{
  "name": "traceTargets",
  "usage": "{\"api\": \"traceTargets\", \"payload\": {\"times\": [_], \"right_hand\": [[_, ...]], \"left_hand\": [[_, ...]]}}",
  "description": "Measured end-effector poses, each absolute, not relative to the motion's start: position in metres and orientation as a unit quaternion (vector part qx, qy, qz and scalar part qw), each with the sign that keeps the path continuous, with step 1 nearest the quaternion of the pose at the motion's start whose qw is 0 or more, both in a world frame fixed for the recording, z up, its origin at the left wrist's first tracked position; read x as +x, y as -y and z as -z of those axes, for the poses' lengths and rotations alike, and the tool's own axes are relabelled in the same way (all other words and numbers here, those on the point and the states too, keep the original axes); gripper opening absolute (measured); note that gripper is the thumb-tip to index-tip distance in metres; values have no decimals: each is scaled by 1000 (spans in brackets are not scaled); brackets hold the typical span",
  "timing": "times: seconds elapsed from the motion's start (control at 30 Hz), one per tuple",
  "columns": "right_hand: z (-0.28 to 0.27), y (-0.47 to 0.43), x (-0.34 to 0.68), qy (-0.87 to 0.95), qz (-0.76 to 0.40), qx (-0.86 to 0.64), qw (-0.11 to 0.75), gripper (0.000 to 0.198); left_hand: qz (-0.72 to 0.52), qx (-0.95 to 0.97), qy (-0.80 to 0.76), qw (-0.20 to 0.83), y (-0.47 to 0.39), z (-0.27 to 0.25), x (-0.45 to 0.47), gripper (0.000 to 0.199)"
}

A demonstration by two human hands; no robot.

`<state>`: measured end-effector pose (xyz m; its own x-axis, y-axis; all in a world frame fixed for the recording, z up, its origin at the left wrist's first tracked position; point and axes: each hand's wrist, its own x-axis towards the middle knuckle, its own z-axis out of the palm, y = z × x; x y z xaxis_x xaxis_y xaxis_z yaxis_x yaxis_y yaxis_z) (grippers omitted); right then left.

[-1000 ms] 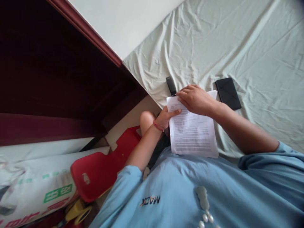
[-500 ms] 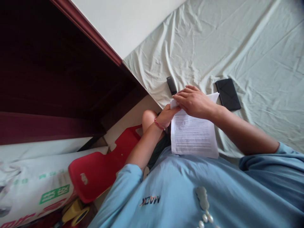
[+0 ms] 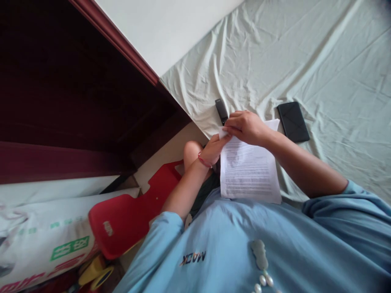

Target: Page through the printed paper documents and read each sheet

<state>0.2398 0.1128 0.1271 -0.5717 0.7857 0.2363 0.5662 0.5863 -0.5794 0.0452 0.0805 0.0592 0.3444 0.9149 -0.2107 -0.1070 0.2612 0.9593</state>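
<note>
Printed sheets of paper lie in front of my body, their near edge against the blue shirt. My left hand, with a red string at the wrist, is closed on the left edge of the sheets near the top, thumb lying over the page. At the top left corner of the sheets, my right hand has its fingers bent and pinched together on the paper. A small black stapler-like object lies on the sheet cloth just beyond my right fingers. The fingertips of both hands are partly hidden.
A black phone or tablet lies on the pale bed sheet to the right. At left stand a red plastic chair, a white printed sack and dark red furniture. A yellow object sits at the lower left.
My right hand's fingers, stretched flat over the top of the sheets before, have curled into a pinch at the corner. My left hand has stayed on the left edge.
</note>
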Motion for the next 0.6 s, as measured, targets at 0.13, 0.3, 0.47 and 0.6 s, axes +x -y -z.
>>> {"api": "traceTargets", "payload": {"times": [0.13,0.3,0.47,0.6], "right_hand": [[-111,-132,237,848,-240,-433,188,35],[-86,-141,232,847,-202,-475,129,35],[-76,-126,241,860,-167,-461,143,40],[-79,-115,245,849,-168,-476,157,44]], "left_hand": [[-398,436,-440,677,-75,-51,40,51],[-430,359,-491,667,-71,-30,41,58],[-447,328,-510,658,-69,-32,47,53],[-452,338,-499,658,-67,-37,52,55]]}}
